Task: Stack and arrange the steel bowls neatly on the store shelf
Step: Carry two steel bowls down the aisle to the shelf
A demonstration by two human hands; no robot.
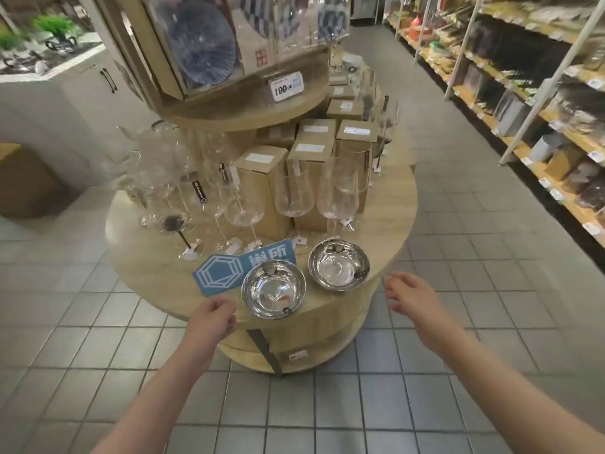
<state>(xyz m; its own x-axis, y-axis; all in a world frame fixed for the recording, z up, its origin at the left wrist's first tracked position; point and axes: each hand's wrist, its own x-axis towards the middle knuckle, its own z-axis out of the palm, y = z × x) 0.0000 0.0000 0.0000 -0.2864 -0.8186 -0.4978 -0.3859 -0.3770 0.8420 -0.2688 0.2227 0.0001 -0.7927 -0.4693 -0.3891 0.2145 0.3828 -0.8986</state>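
Observation:
Two shiny steel bowls sit side by side near the front edge of a round wooden shelf point(157, 276). The left bowl point(273, 289) is closest to the edge; the right bowl point(339, 264) lies a little farther back. My left hand point(212, 317) hovers just left of the left bowl, fingers curled, holding nothing. My right hand point(411, 298) is off the shelf's right edge, fingers spread, apart from the right bowl.
A blue sign card point(242, 265) lies flat behind the left bowl. Several stemmed wine glasses point(294, 191) and cardboard boxes point(262, 188) crowd the shelf behind the bowls. An upper tier holds plates and a price tag point(287, 86). Store racks point(523, 93) line the aisle on the right.

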